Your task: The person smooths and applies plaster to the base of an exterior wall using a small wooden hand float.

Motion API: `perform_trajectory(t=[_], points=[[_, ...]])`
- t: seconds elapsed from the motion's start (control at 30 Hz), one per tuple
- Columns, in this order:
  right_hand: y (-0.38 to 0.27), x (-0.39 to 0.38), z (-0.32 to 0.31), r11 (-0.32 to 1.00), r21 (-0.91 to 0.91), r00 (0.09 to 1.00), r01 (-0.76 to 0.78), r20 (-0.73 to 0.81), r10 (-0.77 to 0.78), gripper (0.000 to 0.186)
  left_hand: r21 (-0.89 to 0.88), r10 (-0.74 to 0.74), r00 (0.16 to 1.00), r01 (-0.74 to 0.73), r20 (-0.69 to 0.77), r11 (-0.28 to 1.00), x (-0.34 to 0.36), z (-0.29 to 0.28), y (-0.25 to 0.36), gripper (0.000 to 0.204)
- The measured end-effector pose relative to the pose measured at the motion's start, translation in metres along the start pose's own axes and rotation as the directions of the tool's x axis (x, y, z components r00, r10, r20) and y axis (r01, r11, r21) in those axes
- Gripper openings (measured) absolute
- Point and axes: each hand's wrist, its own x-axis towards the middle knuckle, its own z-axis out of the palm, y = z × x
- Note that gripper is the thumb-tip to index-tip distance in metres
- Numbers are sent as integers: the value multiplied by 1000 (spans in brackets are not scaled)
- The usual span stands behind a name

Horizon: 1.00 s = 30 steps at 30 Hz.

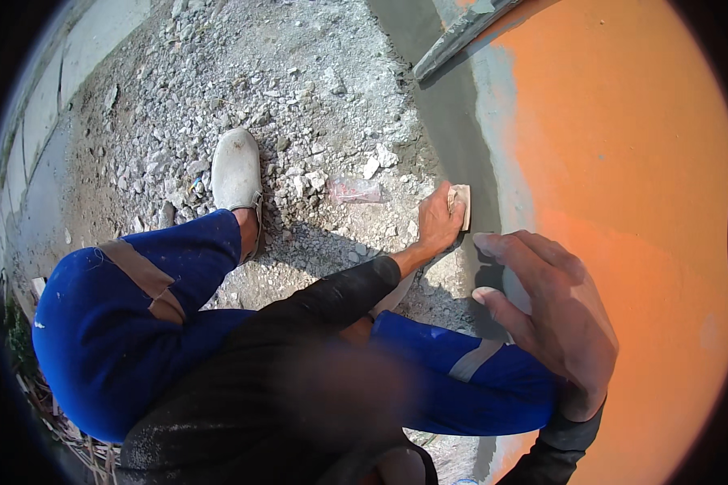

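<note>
- Tan block (462, 196) lies against the grey band (455, 121), just past our right hand (560, 303), the nearer one, its fingers spread from the thumb and gripping nothing.
- Our left hand (437, 218) grips the block; we would, in our judgement, keep its face flat and our pressure even.
- Loose rubble (299, 73) borders the band; we would keep grit off the smooth surface.
- Farther along, a grey board (459, 40) slants over the band; easing off near its end seems wise.

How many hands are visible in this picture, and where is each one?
2. The left hand holds a small beige piece at the dark grey strip; the right hand, open, is before the orange wall.
</note>
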Motion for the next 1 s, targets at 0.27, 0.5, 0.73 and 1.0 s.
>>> perform_trajectory(t=[0.27,0.5,0.73,1.0], points=[[83,0,40,905,388,982,174,-139,-129,32,143,376,769,-511,517,847,46,-51,36,27],[107,90,200,656,755,966,-8,176,-191,39,420,143,645,-633,751,650,167,-143,112,34],[74,129,219,-239,971,974,-15,-40,-223,71,697,-393,619,-379,680,608,160,-163,218,31],[95,136,263,-674,701,960,232,-55,274,38,650,-507,597,-31,621,759,163,-144,176,27]])
